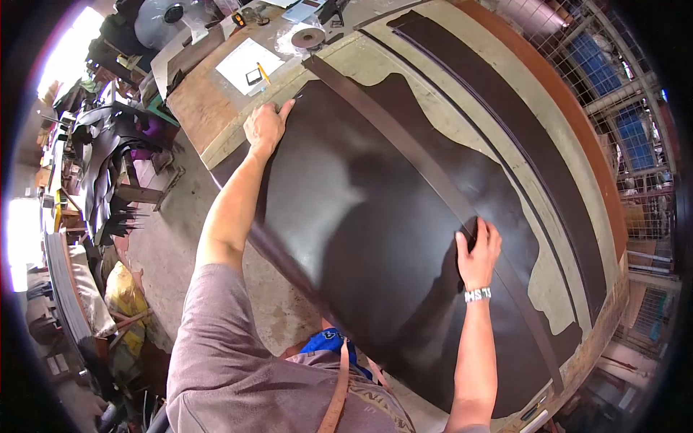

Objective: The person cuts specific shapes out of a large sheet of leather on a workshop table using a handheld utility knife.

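A large dark brown hide (375,252) lies across the table, its near edge hanging over the side. A long narrow brown strip (404,148) runs diagonally over it. My left hand (266,126) is at the hide's upper left edge, thumb apart from the curled fingers; whether it pinches the edge is hard to see. My right hand (478,254) rests at the strip with thumb and fingers spread, touching the strip's near edge. A wristband (477,294) is on the right wrist.
Long dark strips (505,108) lie along the table's far side (447,108). White paper (249,65), a yellow pen (263,73) and a tape roll (308,38) are at the upper left. Dark hide pieces (108,166) hang at left. Wire mesh (613,86) stands at right.
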`<state>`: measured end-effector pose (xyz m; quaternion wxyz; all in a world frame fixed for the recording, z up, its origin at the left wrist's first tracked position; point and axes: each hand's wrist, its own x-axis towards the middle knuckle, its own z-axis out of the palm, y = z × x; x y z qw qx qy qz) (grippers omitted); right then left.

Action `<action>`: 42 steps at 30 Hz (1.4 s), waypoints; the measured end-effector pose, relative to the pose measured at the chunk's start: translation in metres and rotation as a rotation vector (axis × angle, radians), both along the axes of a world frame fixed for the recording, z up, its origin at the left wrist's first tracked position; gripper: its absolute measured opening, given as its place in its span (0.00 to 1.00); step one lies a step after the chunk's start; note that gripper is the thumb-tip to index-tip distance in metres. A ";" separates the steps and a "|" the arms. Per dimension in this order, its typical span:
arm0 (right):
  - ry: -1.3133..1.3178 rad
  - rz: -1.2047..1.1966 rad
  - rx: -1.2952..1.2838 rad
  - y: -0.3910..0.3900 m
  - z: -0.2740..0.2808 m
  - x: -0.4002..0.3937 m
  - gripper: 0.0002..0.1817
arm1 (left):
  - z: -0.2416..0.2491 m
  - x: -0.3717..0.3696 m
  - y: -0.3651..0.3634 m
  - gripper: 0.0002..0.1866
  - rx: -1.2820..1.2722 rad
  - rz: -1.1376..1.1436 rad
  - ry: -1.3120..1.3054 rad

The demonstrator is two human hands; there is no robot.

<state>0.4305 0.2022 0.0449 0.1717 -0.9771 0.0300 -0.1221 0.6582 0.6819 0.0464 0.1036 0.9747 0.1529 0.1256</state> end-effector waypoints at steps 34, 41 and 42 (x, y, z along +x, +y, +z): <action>0.380 -1.013 -0.144 -0.257 -0.029 -0.411 0.44 | -0.035 -0.155 -0.138 0.38 0.307 -0.555 -0.007; 0.299 -1.029 -0.208 -0.370 -0.044 -0.460 0.48 | -0.019 -0.405 -0.304 0.44 0.162 -0.634 0.055; 0.267 -1.022 -0.247 -0.387 -0.045 -0.462 0.49 | -0.009 -0.433 -0.336 0.47 0.139 -0.604 0.146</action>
